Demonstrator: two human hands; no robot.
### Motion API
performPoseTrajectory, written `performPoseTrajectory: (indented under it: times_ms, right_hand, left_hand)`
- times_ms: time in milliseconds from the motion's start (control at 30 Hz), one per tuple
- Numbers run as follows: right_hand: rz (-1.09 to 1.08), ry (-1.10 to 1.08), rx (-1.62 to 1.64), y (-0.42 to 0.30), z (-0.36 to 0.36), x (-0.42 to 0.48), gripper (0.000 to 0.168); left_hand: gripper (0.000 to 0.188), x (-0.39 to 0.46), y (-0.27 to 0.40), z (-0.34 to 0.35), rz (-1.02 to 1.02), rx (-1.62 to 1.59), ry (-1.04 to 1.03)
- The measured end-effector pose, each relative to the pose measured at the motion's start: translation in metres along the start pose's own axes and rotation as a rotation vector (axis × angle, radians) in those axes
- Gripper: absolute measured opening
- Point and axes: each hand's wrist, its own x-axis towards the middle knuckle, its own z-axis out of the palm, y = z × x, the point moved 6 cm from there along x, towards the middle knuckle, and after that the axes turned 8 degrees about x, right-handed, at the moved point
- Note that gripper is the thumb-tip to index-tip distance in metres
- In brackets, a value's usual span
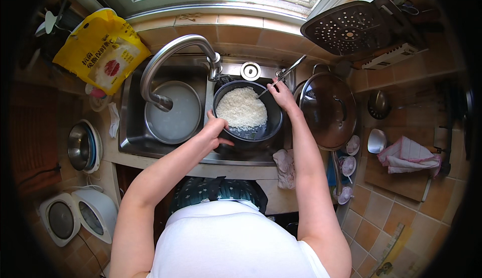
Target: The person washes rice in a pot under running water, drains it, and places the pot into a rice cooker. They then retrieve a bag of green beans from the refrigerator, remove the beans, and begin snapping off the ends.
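Note:
A dark round pot (277, 118) is held over the right sink basin. White rice (242, 108) is heaped in it, with a little liquid along the near side. My left hand (219, 128) grips its left rim, thumb at the edge and fingers beneath. At the upper right rim, my right hand (279, 93) holds a metal utensil (290, 71) whose lower end reaches the rice; its tip is hidden there. In the left basin a steel bowl (177, 123) holds cloudy whitish liquid under the curved faucet (169, 44).
A lidded pan (329, 108) stands right of the sink, its long handle pointing towards me. A crumpled cloth (285, 167) lies on the sink's near edge. At the upper left is a yellow printed bag (105, 52). An open white rice cooker (90, 214) sits at the lower left.

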Motion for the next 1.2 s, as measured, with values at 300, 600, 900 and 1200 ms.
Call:
performPoseTrajectory:
  times_ms: [300,600,900,1200]
  right_hand:
    - [0.071,-0.111,0.037,-0.017,-0.008,-0.033,0.034]
    - [0.143,-0.143,-0.236,-0.022,-0.029,-0.045,0.027]
    - [0.233,-0.163,-0.372,-0.034,-0.053,-0.056,0.025]
    - [0.246,-0.116,-0.489,-0.056,-0.074,-0.07,0.017]
  left_hand:
    - [0.086,-0.003,0.008,0.005,-0.051,0.03,-0.044]
    - [0.073,-0.014,0.013,0.024,-0.203,0.046,-0.124]
    - [0.044,-0.008,0.01,0.032,-0.222,0.132,-0.125]
    - [0.022,0.017,0.027,0.029,-0.27,0.315,-0.263]
